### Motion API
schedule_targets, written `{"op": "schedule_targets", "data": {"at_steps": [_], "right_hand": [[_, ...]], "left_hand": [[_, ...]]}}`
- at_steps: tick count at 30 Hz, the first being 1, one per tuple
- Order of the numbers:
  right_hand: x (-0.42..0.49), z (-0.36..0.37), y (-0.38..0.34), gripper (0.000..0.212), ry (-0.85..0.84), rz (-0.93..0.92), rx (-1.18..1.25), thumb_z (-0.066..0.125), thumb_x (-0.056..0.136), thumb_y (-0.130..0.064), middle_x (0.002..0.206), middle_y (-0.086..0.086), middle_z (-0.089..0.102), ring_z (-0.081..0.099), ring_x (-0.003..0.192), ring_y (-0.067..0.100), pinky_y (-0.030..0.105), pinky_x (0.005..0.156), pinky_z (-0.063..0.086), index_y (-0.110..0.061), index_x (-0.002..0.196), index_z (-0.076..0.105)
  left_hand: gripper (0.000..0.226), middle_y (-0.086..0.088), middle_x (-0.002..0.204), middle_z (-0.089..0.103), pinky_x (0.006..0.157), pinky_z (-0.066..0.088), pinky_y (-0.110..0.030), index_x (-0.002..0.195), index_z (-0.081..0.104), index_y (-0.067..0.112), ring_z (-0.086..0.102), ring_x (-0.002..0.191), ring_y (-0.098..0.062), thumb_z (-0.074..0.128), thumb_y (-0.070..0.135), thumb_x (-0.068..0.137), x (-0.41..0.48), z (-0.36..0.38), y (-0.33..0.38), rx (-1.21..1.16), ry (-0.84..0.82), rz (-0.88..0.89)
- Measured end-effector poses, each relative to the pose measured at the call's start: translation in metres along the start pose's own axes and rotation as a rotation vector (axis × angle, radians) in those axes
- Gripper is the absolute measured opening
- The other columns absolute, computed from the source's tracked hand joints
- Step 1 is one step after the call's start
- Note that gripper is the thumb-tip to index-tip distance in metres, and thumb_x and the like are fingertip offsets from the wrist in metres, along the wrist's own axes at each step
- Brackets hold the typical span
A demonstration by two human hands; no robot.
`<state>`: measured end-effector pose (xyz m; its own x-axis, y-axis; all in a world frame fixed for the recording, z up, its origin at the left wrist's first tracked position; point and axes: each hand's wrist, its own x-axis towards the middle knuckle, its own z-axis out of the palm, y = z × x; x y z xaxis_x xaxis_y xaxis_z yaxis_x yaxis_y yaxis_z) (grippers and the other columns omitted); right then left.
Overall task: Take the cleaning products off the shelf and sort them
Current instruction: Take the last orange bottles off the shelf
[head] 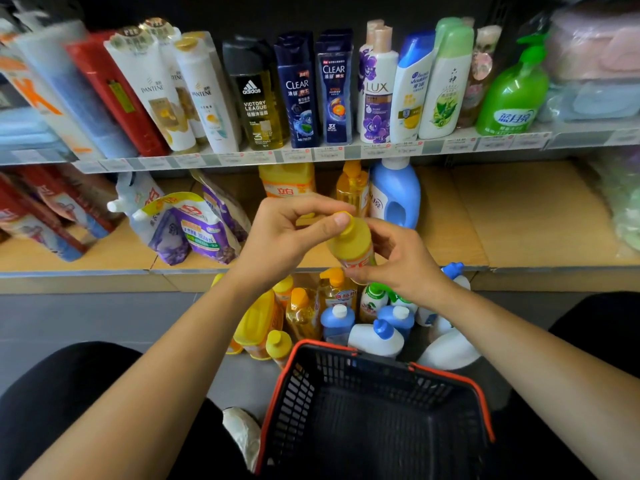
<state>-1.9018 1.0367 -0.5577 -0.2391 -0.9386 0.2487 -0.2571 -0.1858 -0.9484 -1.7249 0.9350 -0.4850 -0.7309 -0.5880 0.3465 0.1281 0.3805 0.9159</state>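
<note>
A small yellow bottle [351,242] with a yellow cap is held in the air in front of the lower shelf [519,216]. My left hand [291,230] pinches its cap with thumb and fingers. My right hand [398,261] grips the bottle's body from the right. On the lower shelf behind stand a yellow jug [287,181], an orange pump bottle [353,188] and a blue detergent bottle [394,192]. On the floor below, yellow bottles [266,327] are grouped left and blue and white bottles [377,330] right.
A black basket with an orange rim [367,420] stands open and empty on the floor between my knees. Refill pouches [194,226] lie on the lower shelf at left. The upper shelf holds shampoo bottles [298,91] and a green pump bottle [512,95].
</note>
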Motion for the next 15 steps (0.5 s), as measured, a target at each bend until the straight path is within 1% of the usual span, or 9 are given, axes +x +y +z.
{"op": "schedule_targets", "data": {"at_steps": [2,4,5,8,10,12,15], "right_hand": [[0.0003,-0.0005,0.0012,0.068,0.002,-0.011,-0.023,0.089,0.07,-0.004,0.119,-0.005,0.072,0.065,0.116,0.013,0.032,0.099,0.053,-0.032,0.125,0.062],[0.0005,-0.0011,0.0028,0.068,-0.007,-0.007,-0.049,0.089,0.07,-0.003,0.121,-0.002,0.071,0.064,0.117,0.015,0.038,0.101,0.052,-0.024,0.128,0.063],[0.0003,-0.0011,0.0028,0.068,-0.011,-0.002,-0.06,0.089,0.07,-0.003,0.121,-0.001,0.07,0.064,0.117,0.014,0.038,0.102,0.052,-0.019,0.13,0.063],[0.0004,-0.0003,0.0021,0.07,-0.015,0.006,-0.094,0.089,0.07,-0.004,0.122,-0.003,0.07,0.064,0.117,0.01,0.033,0.101,0.052,-0.015,0.133,0.061],[-0.0002,0.0003,0.0024,0.07,-0.017,0.014,-0.093,0.088,0.071,-0.004,0.122,-0.005,0.07,0.064,0.116,0.009,0.029,0.1,0.052,-0.016,0.134,0.061],[-0.0006,0.0009,0.0028,0.07,-0.025,0.021,-0.086,0.088,0.072,-0.004,0.122,-0.006,0.07,0.064,0.116,0.009,0.028,0.099,0.052,-0.018,0.134,0.06],[-0.0002,0.0015,0.0038,0.069,-0.039,0.027,-0.083,0.087,0.073,-0.007,0.123,-0.006,0.07,0.064,0.117,0.012,0.035,0.101,0.053,-0.024,0.134,0.059]], "left_hand": [[0.017,0.001,0.093,0.077,0.081,0.056,-0.026,0.101,0.077,0.014,0.071,0.092,-0.012,0.073,0.019,0.085,-0.0008,-0.0008,-0.0009,-0.032,-0.005,-0.024],[0.017,-0.003,0.09,0.078,0.079,0.057,-0.027,0.098,0.077,0.01,0.073,0.089,-0.017,0.074,0.018,0.083,-0.0025,-0.0012,-0.003,-0.07,0.02,-0.044],[0.018,-0.007,0.089,0.078,0.077,0.058,-0.028,0.097,0.078,0.008,0.073,0.087,-0.02,0.075,0.018,0.083,-0.0035,-0.0017,-0.0039,-0.085,0.046,-0.048],[0.02,-0.019,0.09,0.077,0.077,0.06,-0.035,0.094,0.077,0.003,0.074,0.089,-0.035,0.077,0.019,0.081,-0.0053,-0.003,-0.0061,-0.099,0.097,-0.041],[0.018,-0.021,0.091,0.076,0.078,0.061,-0.038,0.091,0.076,0.004,0.072,0.091,-0.04,0.078,0.019,0.081,-0.0062,-0.0037,-0.0064,-0.099,0.105,-0.032],[0.017,-0.02,0.092,0.076,0.08,0.061,-0.042,0.091,0.075,0.004,0.072,0.092,-0.039,0.079,0.018,0.081,-0.0067,-0.0048,-0.0066,-0.08,0.095,-0.018],[0.022,-0.015,0.098,0.076,0.084,0.061,-0.041,0.1,0.072,0.007,0.073,0.097,-0.032,0.082,0.012,0.08,-0.008,-0.0078,-0.0074,-0.026,0.024,0.007]]}}
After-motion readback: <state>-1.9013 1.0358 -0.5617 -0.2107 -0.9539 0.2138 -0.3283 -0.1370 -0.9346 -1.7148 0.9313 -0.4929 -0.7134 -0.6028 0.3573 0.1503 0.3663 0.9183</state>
